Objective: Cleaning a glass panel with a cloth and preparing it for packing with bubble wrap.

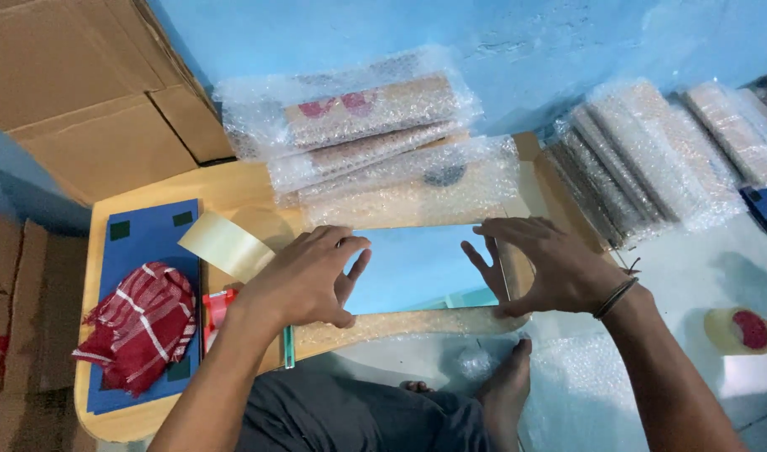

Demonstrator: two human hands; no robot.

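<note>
While my left hand (304, 280) and right hand (538, 268) press flat, fingers spread, on the mirror (413, 266) at the board's (233, 188) front edge, it could slide off and crack.

One view only — a camera on the person's head, looking steeply down and forward, close above the fingers (350, 251); a low wooden table (233, 188) lies beneath them, a blue wall (316, 33) beyond.
</note>
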